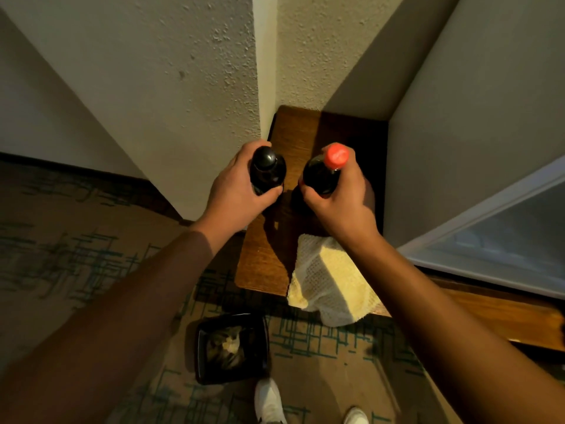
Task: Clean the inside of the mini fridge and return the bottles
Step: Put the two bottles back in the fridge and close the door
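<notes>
Patterned tan-and-teal carpet [76, 255] at left, black square plastic bin [232, 347] on it. Your left grip [235, 191] curled round dark glossy bottle with black cap [267, 166]. Your right grip [342, 194] wrapped round dark bottle with red cap [324, 175]. Both bottles upright over wood-grain counter [269, 255]. White-and-yellow waffle-weave cloth [330, 280] drapes counter's near edge. Pale fridge door [495, 240] at right.

Dim, warm light falls from my upper left, my hands [235, 191] throw hard shadows on the tabletop [269, 255], edges bend and blur.
</notes>
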